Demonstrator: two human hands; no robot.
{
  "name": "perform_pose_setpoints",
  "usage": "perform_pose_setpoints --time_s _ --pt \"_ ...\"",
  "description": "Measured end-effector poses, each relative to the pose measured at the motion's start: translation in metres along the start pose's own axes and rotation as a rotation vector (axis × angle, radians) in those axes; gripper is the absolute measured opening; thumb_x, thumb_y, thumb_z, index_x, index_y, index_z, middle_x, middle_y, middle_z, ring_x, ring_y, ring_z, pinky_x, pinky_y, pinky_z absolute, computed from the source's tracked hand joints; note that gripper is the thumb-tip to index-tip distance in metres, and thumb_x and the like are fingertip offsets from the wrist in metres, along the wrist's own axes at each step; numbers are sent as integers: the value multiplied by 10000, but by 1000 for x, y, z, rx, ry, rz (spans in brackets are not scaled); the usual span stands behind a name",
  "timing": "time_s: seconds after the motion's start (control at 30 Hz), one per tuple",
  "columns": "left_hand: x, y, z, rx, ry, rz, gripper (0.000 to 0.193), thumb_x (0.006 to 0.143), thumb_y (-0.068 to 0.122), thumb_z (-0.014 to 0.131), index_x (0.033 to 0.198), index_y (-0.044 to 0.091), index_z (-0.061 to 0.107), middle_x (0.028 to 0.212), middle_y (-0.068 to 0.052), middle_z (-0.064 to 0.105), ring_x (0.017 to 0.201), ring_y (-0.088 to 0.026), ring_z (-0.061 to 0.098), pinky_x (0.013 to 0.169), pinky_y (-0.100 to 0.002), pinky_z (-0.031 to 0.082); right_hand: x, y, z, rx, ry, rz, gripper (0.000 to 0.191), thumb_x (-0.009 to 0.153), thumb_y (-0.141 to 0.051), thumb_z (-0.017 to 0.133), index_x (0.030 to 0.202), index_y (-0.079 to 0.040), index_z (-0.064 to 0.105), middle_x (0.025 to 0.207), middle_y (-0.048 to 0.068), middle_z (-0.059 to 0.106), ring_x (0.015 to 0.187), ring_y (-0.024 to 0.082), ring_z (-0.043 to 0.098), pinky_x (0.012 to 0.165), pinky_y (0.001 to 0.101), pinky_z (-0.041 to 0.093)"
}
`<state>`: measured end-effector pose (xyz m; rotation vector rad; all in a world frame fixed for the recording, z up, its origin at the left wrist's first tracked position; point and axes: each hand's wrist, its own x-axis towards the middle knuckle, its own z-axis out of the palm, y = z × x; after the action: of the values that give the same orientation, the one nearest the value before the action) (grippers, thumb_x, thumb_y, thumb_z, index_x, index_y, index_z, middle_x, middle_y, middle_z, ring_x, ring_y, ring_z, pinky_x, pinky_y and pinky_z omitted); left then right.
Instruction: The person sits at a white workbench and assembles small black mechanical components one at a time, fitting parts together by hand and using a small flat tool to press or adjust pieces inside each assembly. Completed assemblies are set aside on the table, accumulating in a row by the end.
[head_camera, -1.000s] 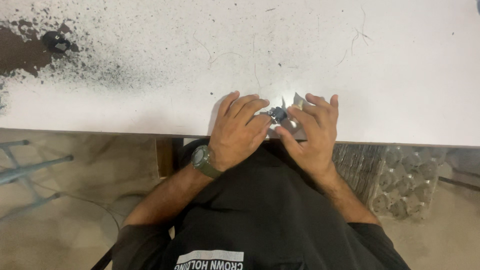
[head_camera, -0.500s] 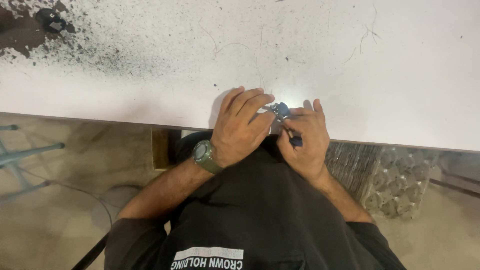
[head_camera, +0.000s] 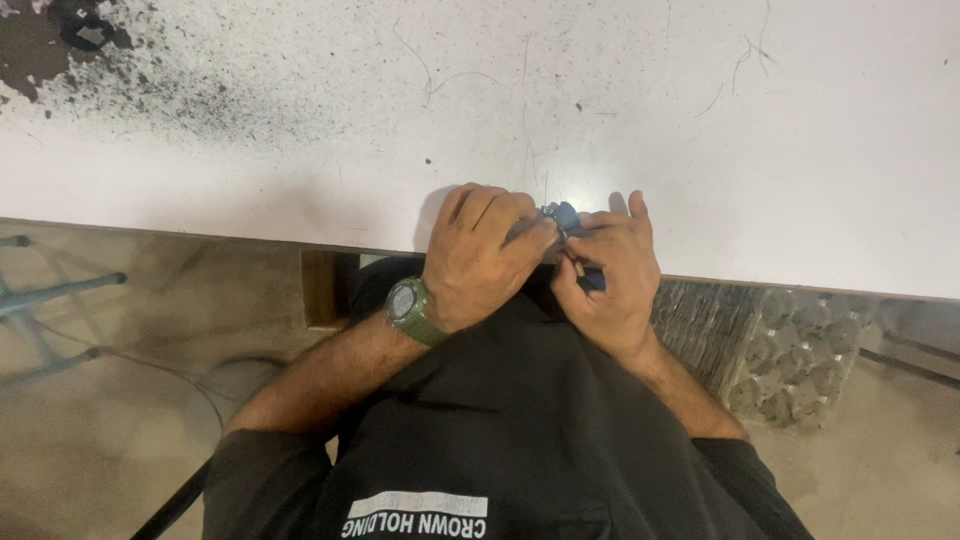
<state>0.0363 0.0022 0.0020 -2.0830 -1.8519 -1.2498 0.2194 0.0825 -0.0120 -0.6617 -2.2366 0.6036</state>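
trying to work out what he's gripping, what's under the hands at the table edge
A small dark blue-grey object shows between the left hand and the right hand, over the scratched white tabletop. The fingers cover most of it, so its shape stays hidden.

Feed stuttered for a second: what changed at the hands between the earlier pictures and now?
The pale, shiny scrap seen between the fingers a second ago no longer shows. The left hand and right hand have closed tighter on the small dark object. Both stay at the white table edge, watch on the left wrist.
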Motion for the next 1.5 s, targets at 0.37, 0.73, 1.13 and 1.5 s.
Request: perform_pose_setpoints --time_s 0.37,0.73,1.13,1.5 --pt "0 -3 -3 -21 -89 -119 138 936 165 753 1042 91 705 1167 -37 687 1241 -252 595 1103 -466 414 -11 2 7 91 44 -134 280 845 86 744 1043 -39 591 985 103 675 1132 314 715 1287 606 237" --pt "-1 -8 -6 -112 -154 -146 126 943 134 722 1050 71 701 1196 -44 684 1299 -247 557 1140 -479 392 -1 -10 7 -51 27 -80 292 808 134 767 1002 -43 639 1001 109 715 1090 267 716 1291 562 291" --pt "19 -7 -23 -179 -116 -93 404 866 -17 634 1266 33 609 1294 -128 637 1037 -263 663 837 -382 567 13 -10 -20 -87 32 -20 274 906 70 743 1118 -101 713 1026 69 564 1217 308 658 1310 573 205" --pt "46 -12 -28 -203 -321 -190 95 941 128 729 1022 81 716 1098 -54 646 877 -259 657 746 -398 546 24 6 -21 -226 -140 35 393 827 -212 886 1158 -89 714 1123 89 564 1211 309 552 1274 662 176"
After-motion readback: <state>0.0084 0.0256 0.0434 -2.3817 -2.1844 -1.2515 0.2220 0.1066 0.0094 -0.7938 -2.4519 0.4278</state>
